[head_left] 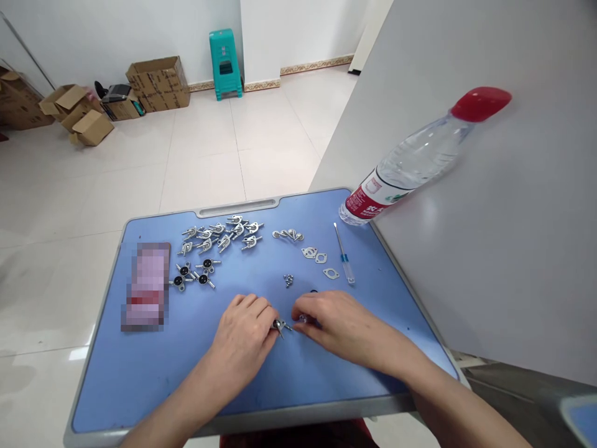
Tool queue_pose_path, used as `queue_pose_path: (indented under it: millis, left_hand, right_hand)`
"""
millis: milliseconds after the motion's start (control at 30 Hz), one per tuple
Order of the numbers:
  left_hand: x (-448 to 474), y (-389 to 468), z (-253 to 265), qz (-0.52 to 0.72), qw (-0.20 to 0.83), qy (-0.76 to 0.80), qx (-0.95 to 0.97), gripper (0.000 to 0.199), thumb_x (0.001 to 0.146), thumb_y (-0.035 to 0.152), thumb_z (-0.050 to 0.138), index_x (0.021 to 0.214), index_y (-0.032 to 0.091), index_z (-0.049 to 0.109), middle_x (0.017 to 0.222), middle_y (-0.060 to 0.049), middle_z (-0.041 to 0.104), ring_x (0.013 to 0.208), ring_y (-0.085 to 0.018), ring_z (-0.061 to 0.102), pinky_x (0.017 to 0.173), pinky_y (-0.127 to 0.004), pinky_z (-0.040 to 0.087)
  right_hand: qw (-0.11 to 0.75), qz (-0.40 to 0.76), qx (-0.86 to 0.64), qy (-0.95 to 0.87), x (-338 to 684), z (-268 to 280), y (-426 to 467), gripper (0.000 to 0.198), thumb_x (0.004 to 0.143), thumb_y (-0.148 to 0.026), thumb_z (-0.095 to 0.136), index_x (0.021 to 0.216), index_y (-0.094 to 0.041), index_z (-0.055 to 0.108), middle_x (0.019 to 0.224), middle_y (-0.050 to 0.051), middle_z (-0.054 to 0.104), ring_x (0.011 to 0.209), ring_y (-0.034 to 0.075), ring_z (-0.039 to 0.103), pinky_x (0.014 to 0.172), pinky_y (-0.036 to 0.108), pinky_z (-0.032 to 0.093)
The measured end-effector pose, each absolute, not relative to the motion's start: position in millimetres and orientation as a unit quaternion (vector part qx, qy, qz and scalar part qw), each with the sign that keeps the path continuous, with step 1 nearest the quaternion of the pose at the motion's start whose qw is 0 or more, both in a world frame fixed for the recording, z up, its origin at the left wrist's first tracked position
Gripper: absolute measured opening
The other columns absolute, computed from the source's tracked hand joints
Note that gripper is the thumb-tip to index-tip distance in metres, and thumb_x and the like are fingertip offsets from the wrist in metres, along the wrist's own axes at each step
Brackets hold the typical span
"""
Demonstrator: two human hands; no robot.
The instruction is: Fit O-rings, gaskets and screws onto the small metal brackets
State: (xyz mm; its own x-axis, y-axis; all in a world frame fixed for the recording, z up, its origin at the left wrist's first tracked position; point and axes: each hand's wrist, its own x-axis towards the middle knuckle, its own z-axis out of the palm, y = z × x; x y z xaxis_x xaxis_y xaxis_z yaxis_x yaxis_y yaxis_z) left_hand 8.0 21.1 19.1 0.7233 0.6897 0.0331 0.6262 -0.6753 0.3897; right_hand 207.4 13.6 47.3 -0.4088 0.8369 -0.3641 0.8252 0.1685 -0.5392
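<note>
My left hand [249, 328] is closed on a small silver metal valve [280, 324] with thin pipe stubs, resting low over the blue table. Close to its right, my right hand [326, 317] has thumb and fingers pinched together around a small, clear, purplish thing [305, 318], mostly hidden by the fingers. A dark round bit [314, 291] shows just behind that hand. Beyond the hands lies a little heap of screws [288, 280]. Further off are several small metal levers [288, 234] and flat metal plates with holes [331, 273].
Several metal valves [225, 241] stand at the back left, others with black discs [203, 279] nearer. A blurred pinkish rectangle [148, 283] lies left. On the right are a clear-handled screwdriver [345, 258] and a water bottle [396, 168] beside a grey panel [513, 236].
</note>
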Motion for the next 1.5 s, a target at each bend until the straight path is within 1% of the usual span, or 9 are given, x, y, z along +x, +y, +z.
queue_pose_path:
  millis: [133,333,633,867,933,1000,1100,1300,1500]
  left_hand:
    - [8.5,20.9,18.4,0.096,0.177,0.366,0.909,0.012,0.082,0.008,0.062,0.081,0.019,0.059,0.079,0.001,0.062,0.076,-0.018,0.055,0.067,-0.033,0.038]
    - [9.7,19.2,16.8,0.085,0.183,0.386,0.900,0.013,0.084,0.010,0.061,0.077,0.020,0.057,0.079,0.001,0.062,0.075,-0.019,0.055,0.065,-0.033,0.039]
    - [10.3,17.6,15.4,0.083,0.163,0.396,0.900,0.014,0.081,0.010,0.064,0.075,0.020,0.056,0.076,0.001,0.060,0.072,-0.019,0.054,0.063,-0.032,0.039]
    - [10.9,17.7,18.6,0.067,0.166,0.403,0.897,0.016,0.079,0.013,0.069,0.074,0.019,0.055,0.076,0.001,0.061,0.073,-0.019,0.054,0.062,-0.032,0.040]
    - [10.8,17.9,18.4,0.066,0.168,0.399,0.899,0.015,0.080,0.013,0.069,0.075,0.019,0.056,0.076,0.001,0.061,0.073,-0.019,0.054,0.063,-0.032,0.041]
    - [10.6,18.1,17.7,0.069,0.168,0.394,0.901,0.015,0.080,0.012,0.068,0.075,0.019,0.056,0.076,0.001,0.061,0.073,-0.019,0.054,0.062,-0.031,0.041]
    - [10.4,18.5,16.5,0.078,0.161,0.389,0.904,0.016,0.078,0.009,0.068,0.074,0.018,0.056,0.075,0.001,0.060,0.071,-0.018,0.053,0.060,-0.031,0.040]
    - [11.1,19.4,16.3,0.075,0.154,0.382,0.908,0.015,0.079,0.010,0.069,0.074,0.017,0.057,0.076,0.001,0.061,0.071,-0.018,0.054,0.059,-0.031,0.040]
    - [10.7,18.0,19.4,0.054,0.164,0.381,0.908,0.016,0.079,0.012,0.072,0.076,0.017,0.057,0.077,0.000,0.061,0.072,-0.018,0.054,0.060,-0.031,0.042]
  right_hand:
    - [-0.006,0.345,-0.530,-0.774,198.0,40.9,8.6,0.012,0.084,-0.011,0.060,0.076,-0.018,0.065,0.073,0.001,0.068,0.070,0.017,0.063,0.057,0.026,0.029]
    - [-0.008,0.330,-0.531,-0.781,196.7,38.2,9.1,0.018,0.082,-0.005,0.054,0.070,-0.018,0.058,0.069,0.001,0.066,0.064,0.015,0.060,0.054,0.026,0.026]
    - [-0.024,0.320,-0.527,-0.787,195.0,38.4,9.0,0.018,0.082,-0.005,0.053,0.069,-0.018,0.054,0.067,0.001,0.064,0.060,0.014,0.056,0.053,0.026,0.024]
    - [-0.025,0.329,-0.528,-0.783,195.8,40.0,9.6,0.017,0.082,-0.006,0.053,0.070,-0.018,0.055,0.067,0.000,0.065,0.063,0.014,0.058,0.054,0.025,0.026]
    - [-0.020,0.336,-0.528,-0.780,197.7,42.1,9.8,0.015,0.083,-0.008,0.057,0.072,-0.018,0.057,0.069,0.000,0.066,0.064,0.015,0.059,0.055,0.025,0.027]
    - [-0.004,0.345,-0.527,-0.776,199.2,44.2,9.7,0.010,0.084,-0.015,0.063,0.075,-0.018,0.059,0.070,-0.001,0.066,0.065,0.015,0.059,0.056,0.025,0.028]
    - [0.017,0.354,-0.522,-0.776,198.8,43.8,8.3,0.011,0.083,-0.023,0.068,0.076,-0.019,0.060,0.070,-0.002,0.066,0.065,0.014,0.059,0.057,0.025,0.029]
    - [0.034,0.345,-0.498,-0.795,195.0,34.2,3.1,0.014,0.086,-0.017,0.059,0.073,-0.019,0.057,0.069,-0.002,0.065,0.060,0.013,0.057,0.055,0.025,0.027]
    - [0.024,0.330,-0.502,-0.799,197.4,35.8,3.7,0.019,0.085,-0.010,0.055,0.068,-0.018,0.051,0.065,-0.003,0.061,0.058,0.012,0.053,0.054,0.025,0.025]
